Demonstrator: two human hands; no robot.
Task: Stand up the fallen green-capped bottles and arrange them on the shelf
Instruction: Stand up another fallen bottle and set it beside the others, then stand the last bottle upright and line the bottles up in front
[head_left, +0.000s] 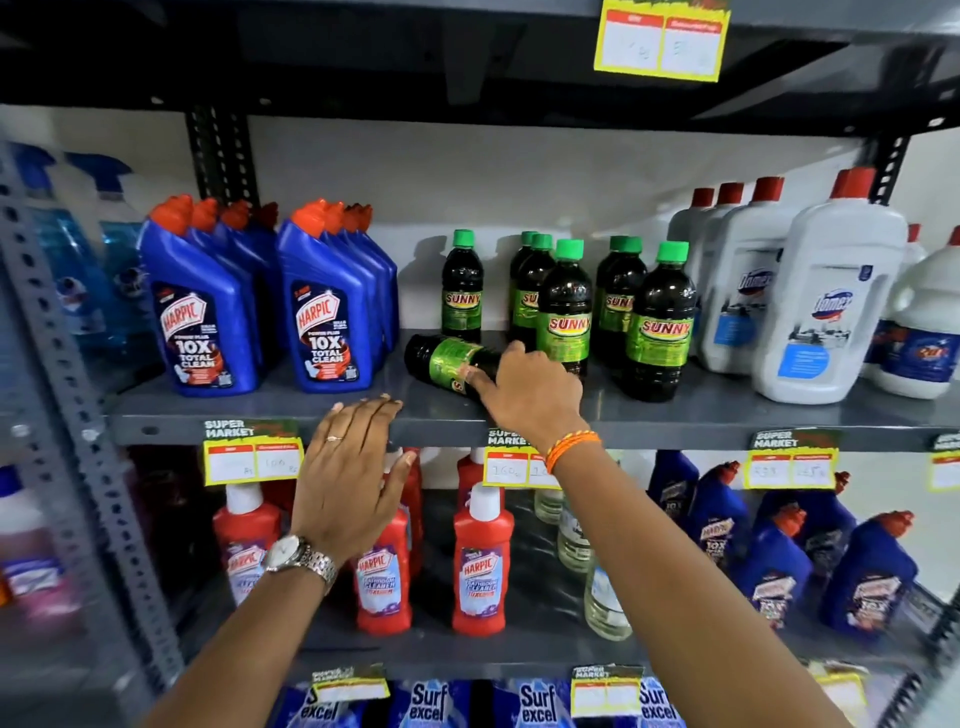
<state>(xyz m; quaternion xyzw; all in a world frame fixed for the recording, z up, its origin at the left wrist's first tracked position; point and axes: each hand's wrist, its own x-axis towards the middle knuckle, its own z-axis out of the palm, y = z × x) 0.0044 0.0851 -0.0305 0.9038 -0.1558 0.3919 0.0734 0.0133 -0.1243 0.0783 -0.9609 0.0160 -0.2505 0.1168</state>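
Observation:
One dark bottle with a green Sunny label (441, 358) lies on its side on the grey middle shelf (291, 408), its base pointing left. My right hand (524, 389) wraps around its neck end, hiding the cap. Several green-capped Sunny bottles stand upright behind and to the right: one alone at the back (462, 288), one just behind my hand (565, 306) and one further right at the front (658, 322). My left hand (348, 473) hovers flat and open at the shelf's front edge, holding nothing.
Blue Harpic bottles (205, 306) crowd the shelf to the left of the fallen bottle, white Domex bottles (826, 296) to the right. Red Harpic bottles (480, 561) stand on the shelf below. Yellow price tags (253, 460) hang from the shelf edge.

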